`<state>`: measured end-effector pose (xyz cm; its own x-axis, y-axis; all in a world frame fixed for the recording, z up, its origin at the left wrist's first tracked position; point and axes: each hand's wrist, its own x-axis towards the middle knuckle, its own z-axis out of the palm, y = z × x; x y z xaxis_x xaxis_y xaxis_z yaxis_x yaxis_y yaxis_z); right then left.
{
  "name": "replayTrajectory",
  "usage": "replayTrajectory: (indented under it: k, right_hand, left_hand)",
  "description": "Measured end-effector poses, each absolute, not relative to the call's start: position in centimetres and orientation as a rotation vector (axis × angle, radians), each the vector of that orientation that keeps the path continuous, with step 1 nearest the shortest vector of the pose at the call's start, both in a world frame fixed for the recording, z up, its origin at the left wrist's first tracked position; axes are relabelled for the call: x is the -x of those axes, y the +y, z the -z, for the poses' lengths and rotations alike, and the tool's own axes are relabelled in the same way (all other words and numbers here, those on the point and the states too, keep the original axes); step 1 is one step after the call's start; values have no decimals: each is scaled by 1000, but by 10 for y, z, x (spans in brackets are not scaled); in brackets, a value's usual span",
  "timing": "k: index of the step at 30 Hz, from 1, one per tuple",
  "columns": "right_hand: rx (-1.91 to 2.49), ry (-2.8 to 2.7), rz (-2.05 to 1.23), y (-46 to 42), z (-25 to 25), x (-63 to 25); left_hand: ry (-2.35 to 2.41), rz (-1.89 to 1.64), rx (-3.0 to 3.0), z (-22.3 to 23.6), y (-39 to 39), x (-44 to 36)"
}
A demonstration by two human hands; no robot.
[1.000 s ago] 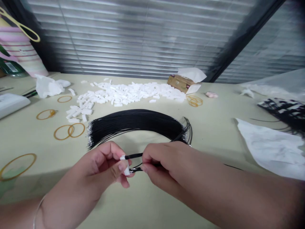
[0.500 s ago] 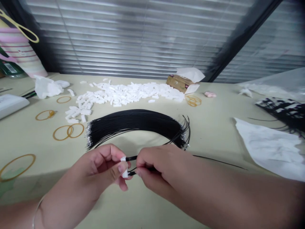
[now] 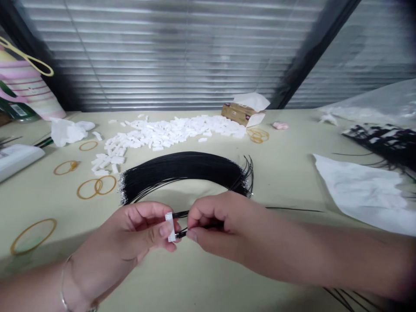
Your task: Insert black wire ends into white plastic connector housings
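Between the thumb and fingers of my left hand [image 3: 136, 236] is a small white connector housing [image 3: 170, 227], held upright. Black wires [image 3: 181, 214] run from its right side toward my right hand [image 3: 221, 221]. That hand is closed in a pinch on black wires just right of the housing; how many it grips is hidden by the fingers. A single wire [image 3: 292, 209] sticks out behind the right wrist. Beyond both hands lies a curved bundle of black wires [image 3: 188, 167] with silver terminals [image 3: 122, 188] at its ends.
A heap of white connector housings [image 3: 172, 130] spreads along the back, beside an opened brown box [image 3: 238, 113]. Rubber bands [image 3: 96, 187] lie on the left, near a striped cup [image 3: 35, 93]. White paper [image 3: 360, 190] and a pile of wired connectors [image 3: 383, 141] lie right.
The camera view has shifted slightly. My right wrist has turned a little, and more wire ends show at the lower right. Both hands keep their hold.
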<state>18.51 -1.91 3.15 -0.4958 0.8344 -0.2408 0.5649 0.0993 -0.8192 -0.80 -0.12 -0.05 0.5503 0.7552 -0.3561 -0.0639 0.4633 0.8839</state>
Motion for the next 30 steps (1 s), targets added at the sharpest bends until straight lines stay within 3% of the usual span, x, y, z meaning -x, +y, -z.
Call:
replayTrajectory:
  k: [9, 30]
  right_hand:
    - [1430, -2216, -1223, -22, -34, -185]
    - [1480, -2039, -1675, -11, -34, -190]
  left_hand:
    - [899, -586, -1041, 8, -2, 12]
    - [909, -566, -1078, 10, -4, 13]
